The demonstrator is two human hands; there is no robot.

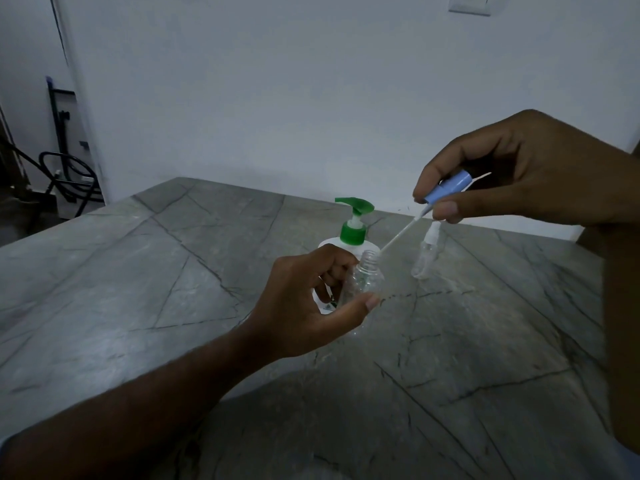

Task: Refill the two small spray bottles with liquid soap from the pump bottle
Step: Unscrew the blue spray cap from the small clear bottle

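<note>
My left hand [308, 299] grips a small clear spray bottle [365, 280] with its threaded neck uncovered, held above the table. My right hand [519, 171] pinches that bottle's blue spray head [448, 187]; its white dip tube [398, 235] slants down, its tip just outside the bottle's mouth. Behind my left hand stands the white pump bottle with a green pump [353, 223]. A second small clear spray bottle [427, 252], with its sprayer on, stands on the table to the right of the pump bottle.
The grey marble-pattern table [138, 271] runs back to a white wall [277, 98]. Dark cables and a metal stand [65, 168] sit on the floor at the far left. A wall plate [469, 3] is at the top right.
</note>
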